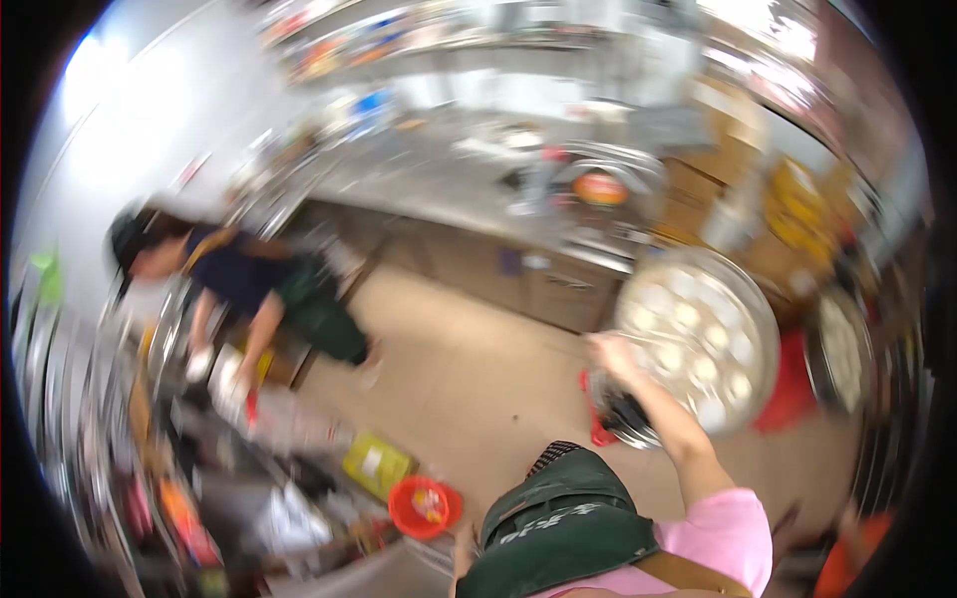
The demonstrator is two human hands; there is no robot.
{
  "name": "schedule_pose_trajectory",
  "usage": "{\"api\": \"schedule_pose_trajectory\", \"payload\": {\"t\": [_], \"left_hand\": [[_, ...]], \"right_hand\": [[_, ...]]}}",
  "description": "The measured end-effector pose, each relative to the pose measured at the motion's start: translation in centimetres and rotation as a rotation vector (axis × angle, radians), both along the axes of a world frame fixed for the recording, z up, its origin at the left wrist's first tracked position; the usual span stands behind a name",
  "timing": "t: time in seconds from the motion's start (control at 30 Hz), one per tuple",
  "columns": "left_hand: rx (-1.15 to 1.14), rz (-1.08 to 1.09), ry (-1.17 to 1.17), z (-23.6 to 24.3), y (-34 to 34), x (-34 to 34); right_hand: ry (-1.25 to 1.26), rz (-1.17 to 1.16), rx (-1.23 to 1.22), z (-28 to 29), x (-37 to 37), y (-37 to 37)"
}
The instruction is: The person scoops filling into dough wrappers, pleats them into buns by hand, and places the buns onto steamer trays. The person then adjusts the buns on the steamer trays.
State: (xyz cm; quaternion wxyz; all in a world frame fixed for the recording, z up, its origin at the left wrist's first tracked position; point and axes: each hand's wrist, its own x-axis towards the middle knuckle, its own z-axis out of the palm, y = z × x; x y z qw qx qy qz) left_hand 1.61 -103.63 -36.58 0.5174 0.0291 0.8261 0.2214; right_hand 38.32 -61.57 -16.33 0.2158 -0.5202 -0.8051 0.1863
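Observation:
The picture is smeared by motion. My right hand [610,354] reaches forward and holds the near rim of a round metal steamer tray [766,329]. The tray carries several white dough buns [688,317] and stands tilted to the right of centre. A dark round pot [623,414] sits just under the tray's near edge. A thin sliver of my left hand [461,556] shows beside my green apron [558,518] at the bottom edge, too blurred to read its fingers. My sleeve is pink.
Another person [249,284] in a dark top and green apron bends over a cluttered counter at left. A red bowl [424,503] and a yellow box [377,463] lie near it. A second tray of buns [842,354] stands right. A steel counter [469,199] runs across the back, with tan floor [469,369] between.

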Motion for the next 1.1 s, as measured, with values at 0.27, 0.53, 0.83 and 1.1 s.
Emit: {"api": "schedule_pose_trajectory", "payload": {"t": [0.27, 0.53, 0.83, 1.1], "left_hand": [[0.004, -0.445, -0.093, 1.6, 11.9, 3.1], [0.005, -0.792, -0.029, 3.9, 18.5, 8.8], [0.090, -1.083, 0.035, 3.7, 20.5, 26.3], [0.735, -2.622, 0.277, -1.0, 18.6, 44.0]], "right_hand": [[0.178, 0.029, -0.205, 0.3, -0.6, -17.2], [-0.041, -0.594, -0.552, -14.6, 17.4, -45.5], [0.003, -1.316, -1.165, -24.3, 20.0, -77.2], [0.472, -1.764, -0.679, -23.7, 20.4, -77.8]]}}
